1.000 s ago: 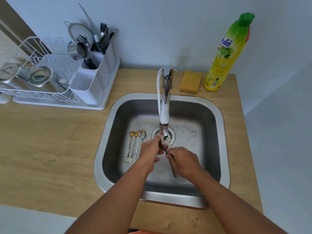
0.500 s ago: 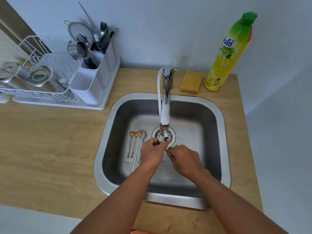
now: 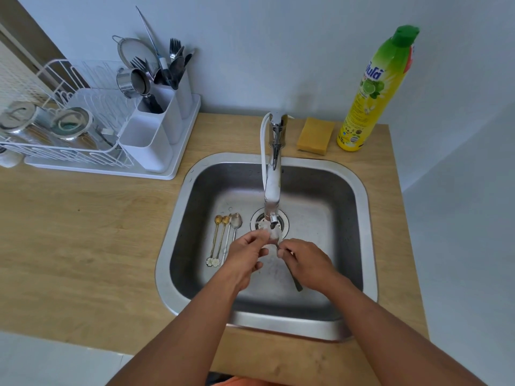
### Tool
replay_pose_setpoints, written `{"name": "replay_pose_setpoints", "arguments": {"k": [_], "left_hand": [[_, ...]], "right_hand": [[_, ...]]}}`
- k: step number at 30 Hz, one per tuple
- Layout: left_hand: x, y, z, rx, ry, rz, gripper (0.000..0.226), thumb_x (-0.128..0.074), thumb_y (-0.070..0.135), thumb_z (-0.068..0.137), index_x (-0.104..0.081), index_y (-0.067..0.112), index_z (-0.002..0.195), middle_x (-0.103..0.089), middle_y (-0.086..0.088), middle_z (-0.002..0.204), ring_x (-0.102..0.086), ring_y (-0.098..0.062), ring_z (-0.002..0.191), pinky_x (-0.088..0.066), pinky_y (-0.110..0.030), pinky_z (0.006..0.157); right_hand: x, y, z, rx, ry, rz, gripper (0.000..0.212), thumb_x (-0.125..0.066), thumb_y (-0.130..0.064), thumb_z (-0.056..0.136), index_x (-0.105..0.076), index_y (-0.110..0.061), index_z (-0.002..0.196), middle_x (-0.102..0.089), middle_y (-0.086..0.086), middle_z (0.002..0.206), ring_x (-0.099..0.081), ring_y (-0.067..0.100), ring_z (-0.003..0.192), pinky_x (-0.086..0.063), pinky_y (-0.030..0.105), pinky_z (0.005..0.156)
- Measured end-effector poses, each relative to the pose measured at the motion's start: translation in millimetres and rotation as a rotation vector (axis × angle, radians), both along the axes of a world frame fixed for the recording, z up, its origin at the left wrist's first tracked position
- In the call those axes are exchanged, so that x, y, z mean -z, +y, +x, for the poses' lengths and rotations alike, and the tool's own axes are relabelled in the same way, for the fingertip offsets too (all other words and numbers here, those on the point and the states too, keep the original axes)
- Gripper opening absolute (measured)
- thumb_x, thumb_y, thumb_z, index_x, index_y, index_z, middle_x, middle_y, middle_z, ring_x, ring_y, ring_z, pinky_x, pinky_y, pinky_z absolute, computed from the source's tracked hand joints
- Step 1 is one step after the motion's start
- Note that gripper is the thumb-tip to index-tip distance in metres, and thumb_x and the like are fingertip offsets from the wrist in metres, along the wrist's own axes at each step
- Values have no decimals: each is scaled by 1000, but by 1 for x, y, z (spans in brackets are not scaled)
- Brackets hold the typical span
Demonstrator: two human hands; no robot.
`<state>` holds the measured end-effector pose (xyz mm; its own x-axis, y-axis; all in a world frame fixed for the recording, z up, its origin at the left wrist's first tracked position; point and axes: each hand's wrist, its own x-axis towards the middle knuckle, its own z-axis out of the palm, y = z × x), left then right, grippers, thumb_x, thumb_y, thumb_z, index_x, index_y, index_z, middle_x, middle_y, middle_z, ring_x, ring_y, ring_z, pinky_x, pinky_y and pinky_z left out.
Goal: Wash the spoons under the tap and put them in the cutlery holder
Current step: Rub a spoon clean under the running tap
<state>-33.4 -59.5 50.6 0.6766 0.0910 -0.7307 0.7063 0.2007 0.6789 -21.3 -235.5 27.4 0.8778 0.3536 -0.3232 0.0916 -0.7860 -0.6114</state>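
Both hands meet under the tap (image 3: pixel 272 188) in the sink (image 3: pixel 362 218), the right hand (image 3: pixel 308 263) gripping a spoon (image 3: pixel 296 282) by its handle, the left hand (image 3: pixel 245 253) pinching its bowl, four more spoons (image 3: pixel 224 238) lying just left, the cutlery holder (image 3: pixel 156 135) well apart on the surface (image 3: pixel 83 232).

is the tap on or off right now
On. Water runs from the tap spout and splashes white over the spoon held under it by the left hand and right hand.

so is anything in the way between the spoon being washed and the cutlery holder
Nothing visible blocks it. The spoon sits under the tap; the path up-left over the sink rim to the cutlery holder is bare counter. Its front compartment looks free.
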Motion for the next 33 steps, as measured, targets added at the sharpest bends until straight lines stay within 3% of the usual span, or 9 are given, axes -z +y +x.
{"name": "replay_pose_setpoints", "arguments": {"k": [4,8,14,16,19,23,26,29,33], "left_hand": [[0,-3,-1,-38,-13,59,30,-85,50,78,-77,24,92,-82,6,88,-58,-7,71,-46,-23,58],[-1,-4,1,-49,-63,111,29,-73,55,90,-81,29,80,-77,6,78,-60,-8,70,-48,-28,65],[-3,11,2,106,-73,-229,46,-49,50,105,-69,20,134,-68,4,88,-55,-10,78,-43,-28,68],[0,12,-1,101,-106,-292,48,-52,50,101,-67,19,135,-64,3,85,-54,-9,71,-41,-27,65],[4,8,-3,50,-137,-273,42,-61,52,91,-71,24,120,-59,2,81,-52,-8,66,-39,-27,63],[9,3,1,-44,-105,-202,30,-65,62,86,-80,37,88,-65,6,84,-51,-7,67,-40,-24,58],[7,0,9,-51,-41,-128,29,-68,63,90,-80,39,80,-69,11,83,-57,-11,81,-42,-30,68],[1,-2,15,-50,19,-111,28,-66,59,94,-78,34,91,-76,10,89,-66,-14,93,-45,-35,74],[-4,-4,17,-40,-18,-43,28,-61,52,100,-78,31,103,-77,12,85,-68,-9,81,-49,-31,71]], "right_hand": [[-2,-1,-4,-95,-26,30,17,-50,-33,105,-53,-37,88,-59,-16,87,-55,10,81,-48,34,68],[-2,-3,-6,-95,71,224,22,-53,-27,105,-55,-33,84,-58,-13,79,-51,8,73,-46,35,70],[-4,-9,3,-95,293,440,21,-53,-25,107,-63,-24,88,-60,-14,81,-51,4,76,-44,23,73],[-6,-9,5,-93,316,467,23,-53,-25,108,-63,-25,88,-61,-17,79,-51,-1,73,-42,14,71],[-6,-8,6,-71,313,460,24,-53,-24,107,-63,-27,86,-61,-21,75,-51,-5,68,-41,10,67],[-1,-7,2,-53,257,380,23,-54,-27,106,-63,-30,86,-64,-16,81,-54,2,75,-46,24,75],[-1,-6,-2,-57,213,338,21,-51,-30,106,-61,-30,88,-65,-12,84,-55,8,77,-50,35,78],[-3,-5,-5,-40,160,307,21,-50,-28,107,-58,-30,88,-65,-11,85,-58,11,78,-52,40,78],[-5,2,-4,9,109,287,21,-48,-28,108,-57,-30,90,-68,-12,90,-64,13,86,-54,43,81]]}}
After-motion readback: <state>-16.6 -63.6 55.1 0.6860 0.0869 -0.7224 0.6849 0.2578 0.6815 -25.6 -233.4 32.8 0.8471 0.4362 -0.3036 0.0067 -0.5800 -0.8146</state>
